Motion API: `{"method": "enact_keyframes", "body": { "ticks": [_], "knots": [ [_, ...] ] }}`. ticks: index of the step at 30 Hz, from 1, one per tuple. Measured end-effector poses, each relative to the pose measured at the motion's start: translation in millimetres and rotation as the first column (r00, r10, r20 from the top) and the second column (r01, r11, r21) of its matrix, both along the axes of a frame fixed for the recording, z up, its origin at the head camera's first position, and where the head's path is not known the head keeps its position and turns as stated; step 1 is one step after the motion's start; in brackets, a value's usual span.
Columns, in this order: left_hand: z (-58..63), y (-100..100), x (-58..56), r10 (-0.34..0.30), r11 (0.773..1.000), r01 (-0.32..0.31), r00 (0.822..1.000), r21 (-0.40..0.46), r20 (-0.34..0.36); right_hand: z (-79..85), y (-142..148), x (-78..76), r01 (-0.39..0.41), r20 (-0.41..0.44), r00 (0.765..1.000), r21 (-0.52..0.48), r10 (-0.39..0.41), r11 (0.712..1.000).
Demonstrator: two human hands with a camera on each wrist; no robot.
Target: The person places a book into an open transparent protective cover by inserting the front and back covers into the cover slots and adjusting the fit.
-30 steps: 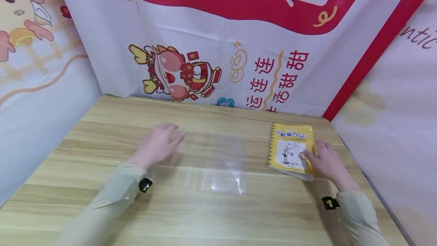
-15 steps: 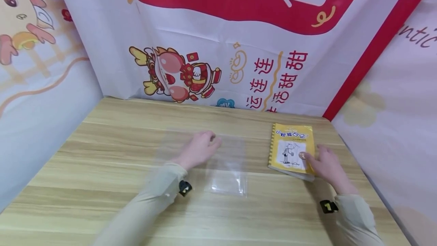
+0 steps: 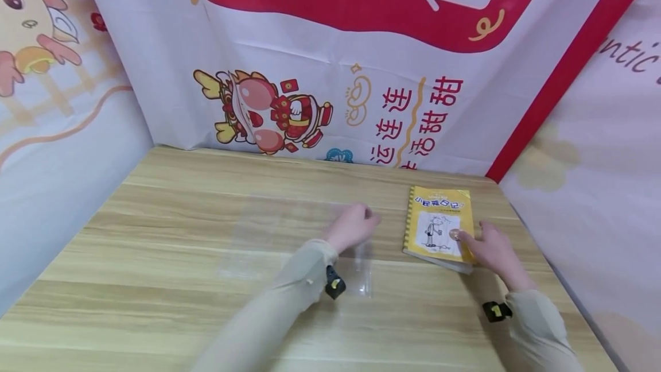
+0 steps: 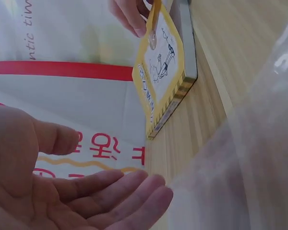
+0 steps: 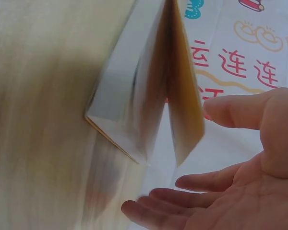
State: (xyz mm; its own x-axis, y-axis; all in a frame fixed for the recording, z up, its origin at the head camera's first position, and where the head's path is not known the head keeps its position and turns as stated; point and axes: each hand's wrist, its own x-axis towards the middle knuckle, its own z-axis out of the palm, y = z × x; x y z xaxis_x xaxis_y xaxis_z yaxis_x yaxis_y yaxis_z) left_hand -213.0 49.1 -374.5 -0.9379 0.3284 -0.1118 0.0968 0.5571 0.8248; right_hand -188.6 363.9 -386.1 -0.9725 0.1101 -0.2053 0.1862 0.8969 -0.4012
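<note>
A yellow paperback book (image 3: 439,228) with a cartoon figure on its front lies at the right of the table. My right hand (image 3: 493,251) is at its right edge, thumb on the cover. In the right wrist view, the book's cover (image 5: 185,91) stands away from the pages; the thumb touches its outside, and the fingers (image 5: 158,213) extend below, apart from it. My left hand (image 3: 353,225) is over the right part of a clear plastic book cover (image 3: 253,234), partly hiding it. The left wrist view shows that palm with nothing in it, fingers (image 4: 129,196) loosely extended.
The wood-grain table (image 3: 129,303) carries the things. Behind it hangs a white and red printed cloth (image 3: 330,45). Printed panels enclose the left and right sides.
My left hand has swept right across the clear plastic, from its left side toward the book. The right hand has stayed at the book's edge.
</note>
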Motion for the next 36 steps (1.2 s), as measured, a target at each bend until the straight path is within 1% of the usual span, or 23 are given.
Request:
{"method": "enact_keyframes", "body": {
  "ticks": [2,5,9,12,15,18,21,25,28,31,34,36],
  "knots": [
    [-1.0,10.8,-3.6,0.032,0.999,-0.032,0.999,-0.002,0.014,0.2,0.4,-1.5,-0.007,0.009,1.0,-0.014,0.007,1.0],
    [-2.5,25.5,-9.4,0.058,0.998,-0.058,0.998,-0.008,0.019,0.0,0.3,-3.9,0.001,0.023,1.0,-0.043,0.0,0.999],
    [-4.9,40.2,-15.8,0.063,0.998,-0.063,0.997,-0.01,0.035,-0.6,-1.2,-7.3,0.027,0.038,0.999,-0.063,-0.024,0.998],
    [-7.6,48.5,-19.4,0.06,0.998,-0.061,0.995,0.008,0.074,-1.6,-1.3,-9.6,0.032,0.036,0.999,-0.077,-0.03,0.997],
    [-10.0,56.2,-21.7,0.052,0.998,-0.054,0.994,0.014,0.096,-2.3,-1.9,-10.8,0.045,0.028,0.999,-0.097,-0.043,0.994],
    [-11.2,63.4,-21.7,0.05,0.998,-0.055,0.991,0.033,0.124,-3.9,-2.0,-11.2,0.062,0.028,0.998,-0.124,-0.059,0.99],
    [-13.6,69.0,-21.0,0.048,0.998,-0.053,0.989,0.03,0.138,-5.1,-3.0,-11.1,0.087,0.04,0.996,-0.144,-0.082,0.986],
    [-19.1,73.5,-20.5,0.045,0.999,-0.047,0.983,0.011,0.177,-6.4,-3.3,-11.5,0.106,0.055,0.994,-0.168,-0.098,0.98],
    [-23.5,76.6,-20.8,0.028,0.999,-0.035,0.978,0.031,0.206,-6.7,-3.1,-10.8,0.121,0.071,0.992,-0.2,-0.108,0.972],
    [-26.1,79.8,-19.8,0.008,0.998,-0.02,0.979,0.056,0.203,-7.5,-3.1,-8.6,0.153,0.098,0.986,-0.228,-0.134,0.961],
    [-27.1,82.6,-16.9,0.012,0.996,-0.032,0.972,0.079,0.234,-9.2,-3.0,-6.8,0.177,0.116,0.981,-0.24,-0.153,0.954],
    [-27.2,84.3,-14.2,0.027,0.994,-0.056,0.963,0.099,0.27,-10.3,-2.7,-6.6,0.183,0.119,0.98,-0.234,-0.159,0.955]
  ]
}}
